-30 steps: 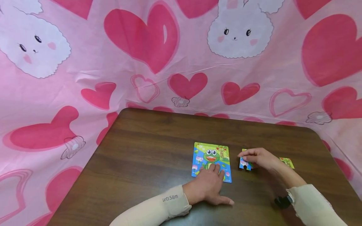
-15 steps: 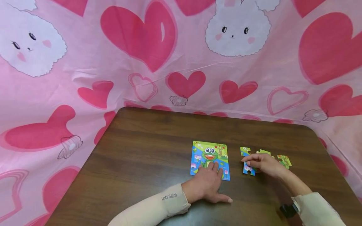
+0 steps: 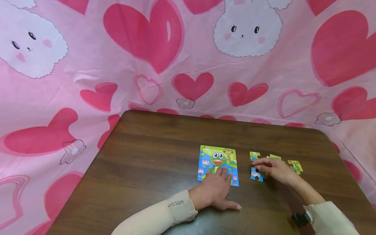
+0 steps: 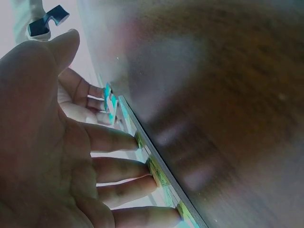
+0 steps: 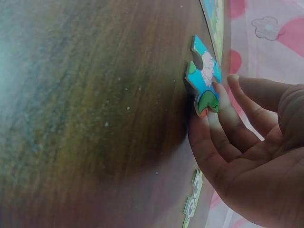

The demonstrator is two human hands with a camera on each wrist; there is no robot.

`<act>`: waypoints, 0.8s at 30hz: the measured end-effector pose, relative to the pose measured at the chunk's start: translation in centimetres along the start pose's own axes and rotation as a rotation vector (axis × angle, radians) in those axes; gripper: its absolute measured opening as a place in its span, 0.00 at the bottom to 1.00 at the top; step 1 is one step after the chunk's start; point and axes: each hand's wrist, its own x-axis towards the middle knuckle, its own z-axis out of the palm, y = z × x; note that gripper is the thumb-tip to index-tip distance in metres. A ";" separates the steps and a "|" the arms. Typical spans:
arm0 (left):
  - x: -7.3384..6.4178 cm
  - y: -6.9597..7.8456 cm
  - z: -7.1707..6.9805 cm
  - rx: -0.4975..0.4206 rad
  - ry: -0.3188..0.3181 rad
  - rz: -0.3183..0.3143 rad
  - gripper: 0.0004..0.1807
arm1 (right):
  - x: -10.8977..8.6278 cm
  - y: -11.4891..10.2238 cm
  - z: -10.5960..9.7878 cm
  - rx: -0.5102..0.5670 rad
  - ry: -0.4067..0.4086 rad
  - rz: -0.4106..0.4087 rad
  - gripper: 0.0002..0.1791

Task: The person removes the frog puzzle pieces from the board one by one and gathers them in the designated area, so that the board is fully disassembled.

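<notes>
My left hand [image 3: 215, 191] rests with straight, spread fingers on the lower part of a square frog picture board [image 3: 205, 152]; in the left wrist view its fingertips press along the board's edge [image 4: 154, 152]. To the right, my right hand [image 3: 277, 169] holds a jigsaw piece [image 3: 256, 175] by its edge, close over the table. That blue piece [image 5: 203, 78] bears a pale pink flower and a green patch with a little orange in the right wrist view. Fingertips meet its upper and near edges, and part of the fingers is hidden behind it.
Beyond the right hand lie a green and blue corner piece [image 3: 254, 155], a green piece [image 3: 274, 156] and a green piece with red spots [image 3: 296, 166]. The brown wooden table [image 3: 152, 156] ends at a pink cloth [image 3: 205, 65] with hearts.
My right hand has drawn the flower piece toward me, then slightly left, uncovering the pieces beyond it. The left hand has stayed on the frog board. The head view has shifted slightly.
</notes>
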 end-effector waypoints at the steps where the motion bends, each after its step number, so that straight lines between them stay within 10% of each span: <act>1: 0.0 0.0 0.0 -0.005 -0.001 0.001 0.59 | 0.0 0.0 0.0 -0.008 0.011 0.007 0.17; 24: -0.2 0.1 -0.1 -0.011 0.027 -0.005 0.58 | 0.9 -1.7 -1.1 0.128 0.079 -0.023 0.23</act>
